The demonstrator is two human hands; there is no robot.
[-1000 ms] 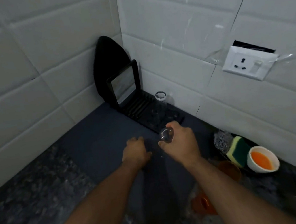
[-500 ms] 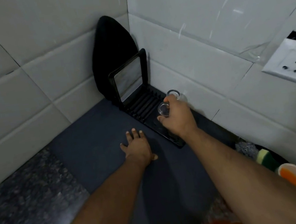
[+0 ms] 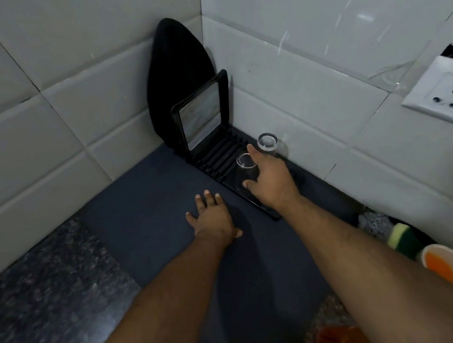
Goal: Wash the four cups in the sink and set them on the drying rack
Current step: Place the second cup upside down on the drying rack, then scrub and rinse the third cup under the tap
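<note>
A black slatted drying rack (image 3: 219, 159) lies along the right wall in the corner. One clear glass cup (image 3: 267, 140) stands upside down on it near the wall. Beside it stands a second clear cup (image 3: 245, 164), also base up on the rack, and my right hand (image 3: 271, 177) holds it between thumb and fingers. My left hand (image 3: 211, 217) rests flat on the dark mat (image 3: 141, 201), fingers spread, holding nothing. An orange cup (image 3: 343, 342) shows at the bottom edge, partly hidden by my right forearm.
A black-framed square tray (image 3: 201, 116) stands upright at the rack's far end, with a black oval board (image 3: 175, 76) behind it. Along the right wall lie a steel scrubber (image 3: 374, 222), a sponge (image 3: 403, 239) and a white bowl of orange liquid (image 3: 446, 270). A wall socket (image 3: 449, 97) sits above.
My right hand carried the clear cup from above the mat to the rack and set it beside the other cup. My left hand opened from a fist and lies flat.
</note>
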